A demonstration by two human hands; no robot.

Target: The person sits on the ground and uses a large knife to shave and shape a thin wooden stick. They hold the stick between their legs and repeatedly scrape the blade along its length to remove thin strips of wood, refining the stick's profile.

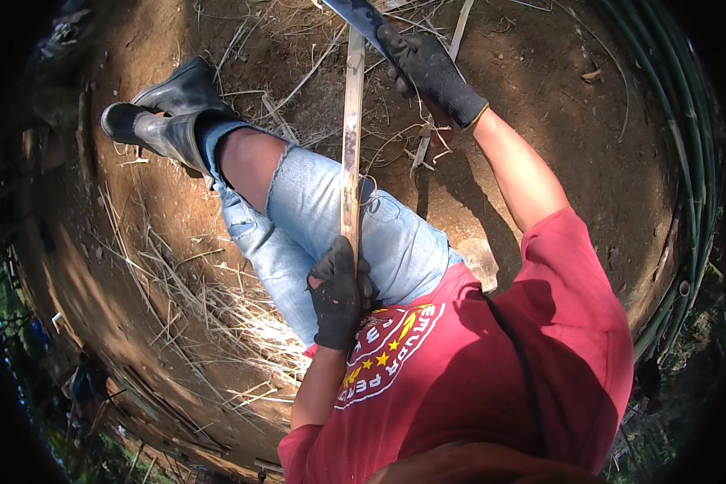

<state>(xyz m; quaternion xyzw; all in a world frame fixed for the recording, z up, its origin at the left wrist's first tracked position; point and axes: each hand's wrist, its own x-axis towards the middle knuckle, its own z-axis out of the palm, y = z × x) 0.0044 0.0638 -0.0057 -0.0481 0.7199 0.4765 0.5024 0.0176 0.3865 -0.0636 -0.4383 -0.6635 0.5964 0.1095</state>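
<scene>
your left hand (337,294) fingers clamp the bamboo strip (351,145) base against your thigh, steadying it; right hand (429,71) wraps shut around the blade (355,14) handle, edge meeting the strip's far end.

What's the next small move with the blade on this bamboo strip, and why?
Probably draw the blade down along the bamboo strip: the right hand holds it at the strip's far end, while the left hand braces the near end against the thigh.

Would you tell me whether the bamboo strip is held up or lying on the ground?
Held up: the left hand grips the bamboo strip above the thigh.
</scene>
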